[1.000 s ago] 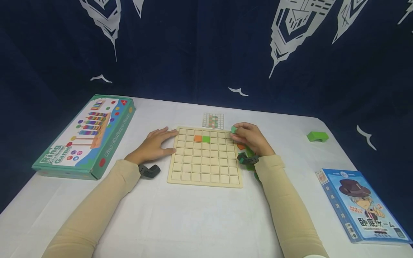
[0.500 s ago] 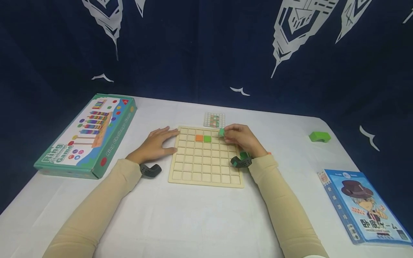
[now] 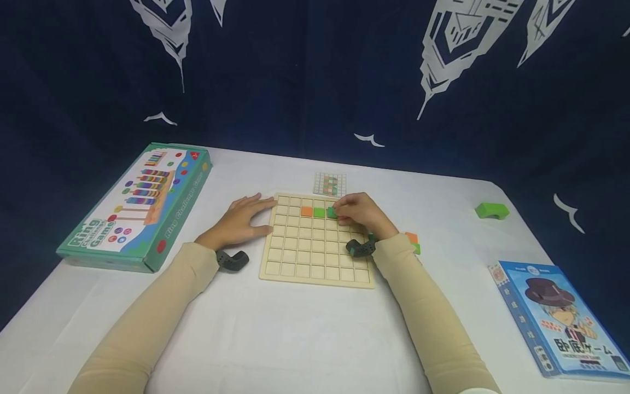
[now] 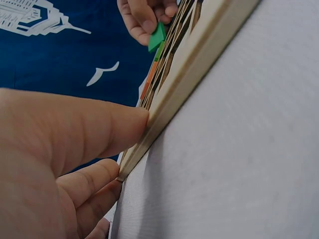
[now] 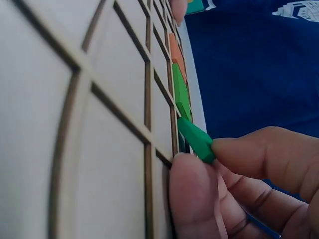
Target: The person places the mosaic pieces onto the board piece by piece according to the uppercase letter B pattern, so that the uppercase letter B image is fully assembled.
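Note:
A pale wooden grid board [image 3: 315,272] lies on the table in the head view. An orange tile [image 3: 307,211] and a light green tile [image 3: 319,212] sit side by side in its second row. My right hand [image 3: 361,212] pinches a darker green square tile [image 5: 197,139] between thumb and fingertips. In the right wrist view that tile is tilted, its near corner right at the cell beside the light green tile [image 5: 181,92]. My left hand [image 3: 239,222] is at the board's left edge, fingers spread, with fingertips touching the rim [image 4: 164,117] in the left wrist view.
A printed grid card [image 3: 330,184] lies behind the board. More orange and green pieces [image 3: 412,241] lie partly hidden under the right forearm. A green arch block [image 3: 492,210] and a blue game box [image 3: 566,323] are at right, a green-edged game box [image 3: 138,208] at left.
My right hand has carried the darker green tile leftward from the board's right edge to the cell beside the light green tile. My left hand has stayed at the left edge.

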